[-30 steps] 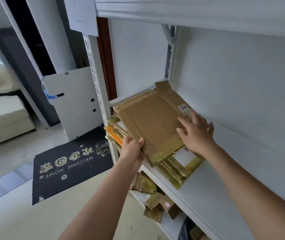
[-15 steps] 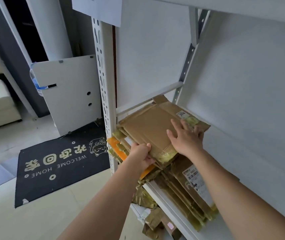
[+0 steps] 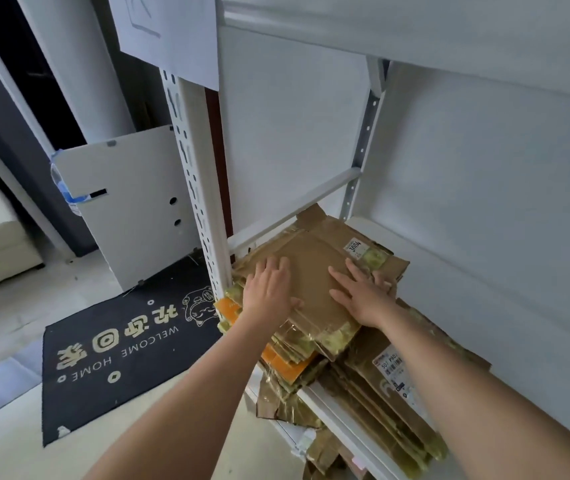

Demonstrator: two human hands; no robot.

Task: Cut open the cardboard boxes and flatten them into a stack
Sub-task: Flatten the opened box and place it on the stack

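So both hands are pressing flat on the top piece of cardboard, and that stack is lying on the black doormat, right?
Not quite. Both the left hand and right hand do press flat on the top cardboard, but the head view shows the stack on the white shelf, not on the doormat.

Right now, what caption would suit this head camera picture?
Both hands, left hand and right hand, press a flattened cardboard box onto the stack on a white shelf.
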